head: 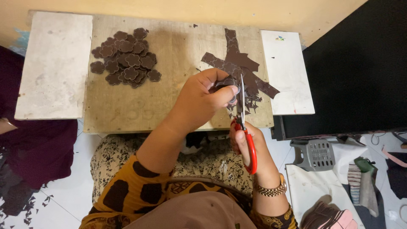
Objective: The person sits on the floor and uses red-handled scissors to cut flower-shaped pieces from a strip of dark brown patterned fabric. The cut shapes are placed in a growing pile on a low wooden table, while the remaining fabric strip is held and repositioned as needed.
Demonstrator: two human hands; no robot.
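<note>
The left hand (199, 99) pinches a small dark brown piece (223, 82) between thumb and fingers and holds it above the wooden board (169, 97). The right hand (248, 146) is closed around the red handles of the scissors (241, 112), whose blades point upward to the piece. I cannot say for sure if the blades are open or shut, because they appear only as one thin line from this angle.

Just behind the piece, strips of the same brown material (239, 63) lie crossed on the board, with small offcuts (250, 104) below them. A pile of finished flower-shaped cutouts (126, 63) rests well apart, on the left part of the board. White slabs (53, 63) stand at both sides of the board.

The risk I see is the left thumb (231, 90): it is very near the blades, so a fast cut could nick it. Also, the piece is small and held only at one edge, so it may turn in the pinch and the scalloped outline would be spoiled.
</note>
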